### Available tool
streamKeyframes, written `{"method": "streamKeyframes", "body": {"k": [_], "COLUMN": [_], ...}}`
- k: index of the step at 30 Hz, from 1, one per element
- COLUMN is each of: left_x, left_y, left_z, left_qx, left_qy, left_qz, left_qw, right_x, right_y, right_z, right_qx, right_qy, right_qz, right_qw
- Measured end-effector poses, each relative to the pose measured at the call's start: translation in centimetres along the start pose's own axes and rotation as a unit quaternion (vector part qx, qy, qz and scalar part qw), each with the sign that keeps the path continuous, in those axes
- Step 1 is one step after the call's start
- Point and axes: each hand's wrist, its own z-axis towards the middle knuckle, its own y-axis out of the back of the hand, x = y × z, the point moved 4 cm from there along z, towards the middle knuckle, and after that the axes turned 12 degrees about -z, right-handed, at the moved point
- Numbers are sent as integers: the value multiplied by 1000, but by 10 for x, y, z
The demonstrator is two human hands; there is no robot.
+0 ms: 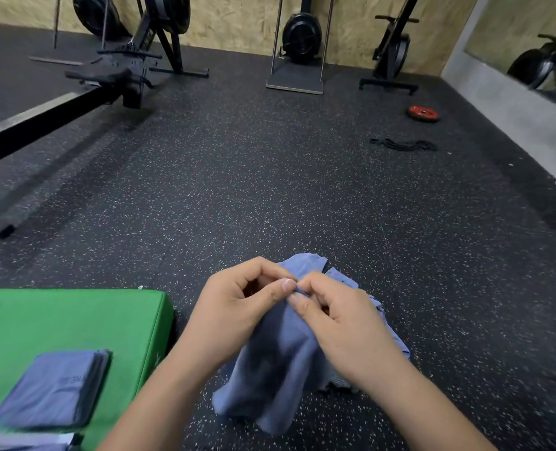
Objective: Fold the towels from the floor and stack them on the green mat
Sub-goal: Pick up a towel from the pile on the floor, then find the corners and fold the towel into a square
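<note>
Pinching one edge of a blue towel (283, 359) with both hands: gripped between thumb and curled forefinger of the left hand (237, 307), and likewise of the right hand (338, 317), fingertips almost touching at the same bunched spot. Hanging from that pinch in loose folds, lower end resting on the speckled black rubber floor (270, 190), just right of the green mat (58, 320). Bunched behind and to the right of the hands, more blue cloth (306, 260); impossible to tell whether part of the same towel or another one. Lying on the near part of the mat, well left of the hands: a stack of folded blue towels (55, 388), edges roughly squared, set at a slight angle to the mat's edge. Farther off on the left: a black rowing machine (84, 89), long rail running toward the left border. Far right: a red weight plate (424, 113) lying flat and, nearer, a black band (403, 145) stretched out on the floor. Along the back wall: other fitness machines (301, 34), blurred.
</note>
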Motion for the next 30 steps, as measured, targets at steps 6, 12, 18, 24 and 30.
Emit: {"method": "streamKeyframes", "body": {"k": [6,12,18,24,30], "left_x": [-4,-2,10,12,13], "left_y": [21,60,99,110,103], "left_z": [6,15,16,15,14], "left_qx": [-74,-153,-227,-281,-302], "left_qy": [-29,-42,-37,-45,-46], "left_qz": [32,41,-9,-1,8], "left_qw": [996,986,973,959,952], "right_x": [-13,-35,-56,-61,-45], "right_y": [8,24,38,46,38], "right_z": [5,7,5,8,6], "right_qx": [23,33,52,26,-3], "right_qy": [-15,-21,-28,-44,-82], "right_qz": [1,-47,-119,-134,57], "right_qw": [1000,998,991,990,995]}}
